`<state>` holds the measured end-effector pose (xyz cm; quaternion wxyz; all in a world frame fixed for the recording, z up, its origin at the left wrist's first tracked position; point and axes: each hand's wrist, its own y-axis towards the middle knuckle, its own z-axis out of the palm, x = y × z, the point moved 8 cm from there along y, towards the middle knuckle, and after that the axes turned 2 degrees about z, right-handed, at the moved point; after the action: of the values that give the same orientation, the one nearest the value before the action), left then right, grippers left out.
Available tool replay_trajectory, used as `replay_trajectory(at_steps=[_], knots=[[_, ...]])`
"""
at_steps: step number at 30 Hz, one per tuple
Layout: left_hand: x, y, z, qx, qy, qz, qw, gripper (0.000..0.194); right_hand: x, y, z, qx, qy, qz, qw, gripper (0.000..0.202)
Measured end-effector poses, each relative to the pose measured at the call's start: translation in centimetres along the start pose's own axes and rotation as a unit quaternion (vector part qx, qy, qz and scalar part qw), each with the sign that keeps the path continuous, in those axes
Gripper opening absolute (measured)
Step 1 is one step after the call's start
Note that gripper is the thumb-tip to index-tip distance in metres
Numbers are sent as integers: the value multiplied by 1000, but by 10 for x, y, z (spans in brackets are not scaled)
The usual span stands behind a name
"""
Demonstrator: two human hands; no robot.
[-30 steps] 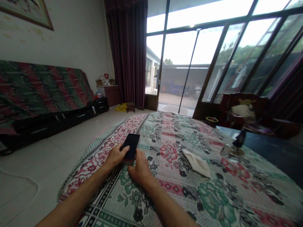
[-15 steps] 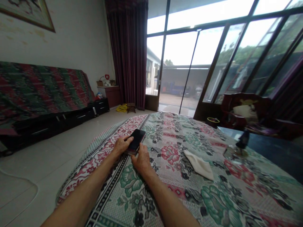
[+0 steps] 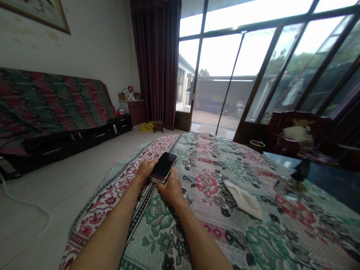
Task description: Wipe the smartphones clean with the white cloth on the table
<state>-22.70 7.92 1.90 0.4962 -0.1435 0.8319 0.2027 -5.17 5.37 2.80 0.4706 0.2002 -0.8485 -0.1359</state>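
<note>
A dark smartphone (image 3: 164, 165) with a black screen is held between my two hands, low over the flowered cloth (image 3: 208, 210). Under it shows a pale, layered edge that I cannot make out clearly. My left hand (image 3: 146, 169) grips the phone's left side, its thumb along the edge. At the lower right side my right hand (image 3: 172, 187) closes around the corner, with some fingers hidden beneath. To the right of my hands a folded white cloth (image 3: 244, 199) lies on the patterned cover.
A dark blue table surface (image 3: 323, 176) with a black object (image 3: 301, 169) adjoins on the right. Beyond stands a wooden chair (image 3: 281, 122) with a cushion. At left are a cloth-draped long item (image 3: 56, 105) and a white cable (image 3: 33, 205) on the floor. Glass doors stand ahead.
My left thumb has moved off the screen to the phone's left edge. The view has shifted slightly, so the surroundings sit a little farther right.
</note>
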Motion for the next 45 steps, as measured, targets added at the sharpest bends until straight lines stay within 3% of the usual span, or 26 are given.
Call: replay_trajectory(at_steps=[6,24,33,38,45], knots=[[0,-1,0,-8,-10,7,1000,39,1,-5,-3,-36,3,-20,999,60],[-13,-10,-9,-33,44,-12,998,31,7,-6,-6,-22,13,-33,999,49],[-8,-5,-6,-3,-29,-24,999,39,-1,-4,-5,-30,61,-5,998,59],[-13,4,0,65,-68,2,996,44,-2,-5,-8,-39,62,0,997,59],[-17,19,1,64,-15,37,997,45,-1,-5,-10,-59,53,-9,997,71]])
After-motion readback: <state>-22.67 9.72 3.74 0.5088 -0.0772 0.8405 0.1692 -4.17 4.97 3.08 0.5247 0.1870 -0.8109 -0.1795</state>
